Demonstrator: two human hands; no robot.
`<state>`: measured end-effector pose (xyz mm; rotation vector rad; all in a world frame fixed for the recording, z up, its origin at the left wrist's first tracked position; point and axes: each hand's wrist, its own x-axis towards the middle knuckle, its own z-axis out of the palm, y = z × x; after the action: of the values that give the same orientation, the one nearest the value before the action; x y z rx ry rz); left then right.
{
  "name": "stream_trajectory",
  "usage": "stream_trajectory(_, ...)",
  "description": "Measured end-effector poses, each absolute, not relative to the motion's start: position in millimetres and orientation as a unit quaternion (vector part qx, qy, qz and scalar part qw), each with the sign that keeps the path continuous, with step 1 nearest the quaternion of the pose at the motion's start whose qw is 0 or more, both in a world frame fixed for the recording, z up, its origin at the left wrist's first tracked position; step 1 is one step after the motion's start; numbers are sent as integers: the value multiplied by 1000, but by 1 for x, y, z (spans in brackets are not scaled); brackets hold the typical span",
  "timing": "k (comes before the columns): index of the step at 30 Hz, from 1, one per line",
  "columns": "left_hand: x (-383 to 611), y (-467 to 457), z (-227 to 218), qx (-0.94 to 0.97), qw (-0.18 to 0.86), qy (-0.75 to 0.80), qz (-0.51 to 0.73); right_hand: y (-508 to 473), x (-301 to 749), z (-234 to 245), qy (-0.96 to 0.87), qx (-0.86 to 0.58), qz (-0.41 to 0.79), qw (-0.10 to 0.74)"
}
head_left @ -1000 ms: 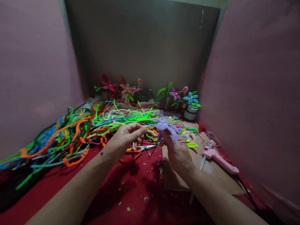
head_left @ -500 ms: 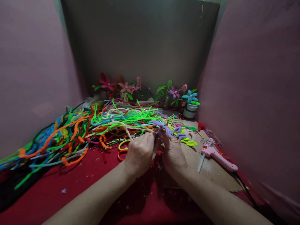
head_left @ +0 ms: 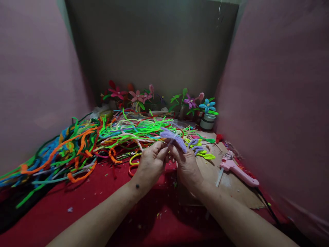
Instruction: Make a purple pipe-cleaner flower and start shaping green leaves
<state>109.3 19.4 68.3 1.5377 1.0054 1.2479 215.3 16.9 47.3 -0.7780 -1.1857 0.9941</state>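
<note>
Left hand (head_left: 151, 164) and right hand (head_left: 189, 167) pinch the purple flower (head_left: 179, 140) on its near side; squeezing too hard could bend it.

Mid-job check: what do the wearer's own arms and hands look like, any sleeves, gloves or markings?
Both the left hand and right hand are ungloved, with bare forearms and no sleeves in view. A small, round, dark mark shows at the left wrist. No watch or bracelet is visible.
</note>
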Motion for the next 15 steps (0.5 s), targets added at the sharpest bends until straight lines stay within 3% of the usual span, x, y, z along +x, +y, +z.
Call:
stream_trajectory(9, 105, 21, 67, 455, 703, 275, 473, 23, 215, 43, -429, -262, 582, 639)
stream_trajectory(15, 96, 29, 65, 437, 789, 185, 390, 23, 216, 47, -422, -242, 594, 640)
